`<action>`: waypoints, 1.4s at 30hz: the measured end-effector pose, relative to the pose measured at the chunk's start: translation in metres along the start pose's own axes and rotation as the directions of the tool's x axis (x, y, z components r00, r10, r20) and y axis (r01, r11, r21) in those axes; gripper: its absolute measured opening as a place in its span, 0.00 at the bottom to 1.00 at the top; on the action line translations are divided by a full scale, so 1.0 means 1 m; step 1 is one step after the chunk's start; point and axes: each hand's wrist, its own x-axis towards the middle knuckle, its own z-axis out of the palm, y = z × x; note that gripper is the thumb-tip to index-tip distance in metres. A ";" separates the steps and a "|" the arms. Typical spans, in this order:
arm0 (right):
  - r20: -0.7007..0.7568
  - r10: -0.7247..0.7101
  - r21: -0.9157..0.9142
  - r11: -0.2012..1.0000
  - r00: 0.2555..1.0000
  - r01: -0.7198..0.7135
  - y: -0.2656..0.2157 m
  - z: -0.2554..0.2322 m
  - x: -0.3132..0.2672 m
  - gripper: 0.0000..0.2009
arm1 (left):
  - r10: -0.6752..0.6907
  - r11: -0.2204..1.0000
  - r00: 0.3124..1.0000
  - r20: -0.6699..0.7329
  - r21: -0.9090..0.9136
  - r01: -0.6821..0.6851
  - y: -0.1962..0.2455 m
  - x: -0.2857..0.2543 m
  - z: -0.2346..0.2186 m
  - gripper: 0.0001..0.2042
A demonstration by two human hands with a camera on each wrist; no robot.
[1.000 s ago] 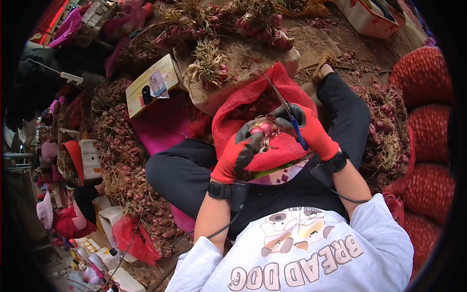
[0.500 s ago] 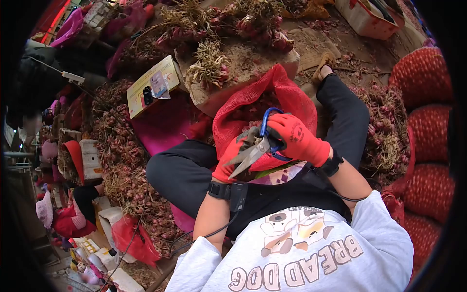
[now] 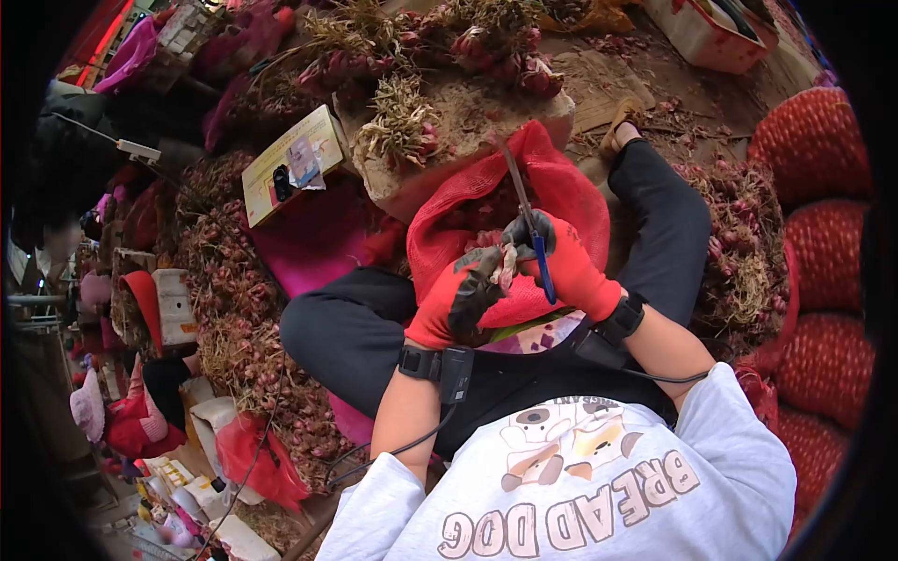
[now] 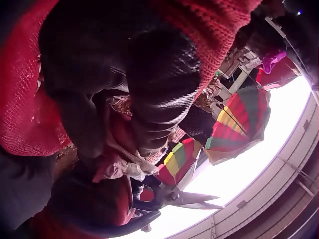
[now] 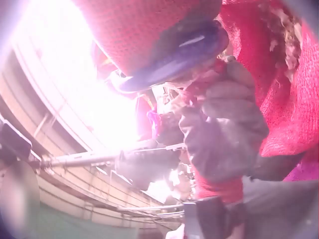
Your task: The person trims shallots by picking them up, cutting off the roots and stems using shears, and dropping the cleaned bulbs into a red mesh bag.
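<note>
Both hands wear red gloves with black palms and meet over an open red mesh sack (image 3: 440,201) in the person's lap. The left hand (image 3: 466,297) grips a red shallot (image 4: 119,127), mostly hidden by its fingers; loose papery skin (image 4: 124,169) hangs from it. In the right hand (image 3: 569,260) are scissors (image 3: 520,187) with blue handles, blades pointing away from the body. The right fingertips pinch at the pale skin beside the left fingers. In the left wrist view the scissors' blades (image 4: 194,200) stand slightly apart.
A bunch of dried-top shallots (image 3: 402,126) lies on a block (image 3: 468,178) beyond the sack. Heaps of shallots (image 3: 248,327) spread at the left and right. Full red net sacks (image 3: 818,252) are stacked at the far right. A box (image 3: 295,168) carries small items.
The right hand has turned the scissors over: blades pointed away, then back toward the body half a second ago, now away again. The shallot, plainly seen earlier, is now mostly covered by fingers.
</note>
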 end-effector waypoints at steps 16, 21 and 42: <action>0.328 -0.046 0.033 0.999 0.944 0.037 0.017 -0.028 0.011 0.12 | -0.128 0.949 0.984 0.126 -0.272 0.159 0.002 0.002 -0.005 0.13; 0.313 0.029 -0.070 0.998 0.949 -0.008 0.002 -0.023 0.012 0.09 | 0.258 0.859 0.934 0.247 0.383 -0.338 0.001 -0.002 0.002 0.12; 0.033 0.186 0.115 0.975 0.982 -0.188 0.024 -0.056 0.001 0.10 | 0.032 0.647 0.994 0.103 -0.760 0.058 -0.003 0.001 -0.013 0.24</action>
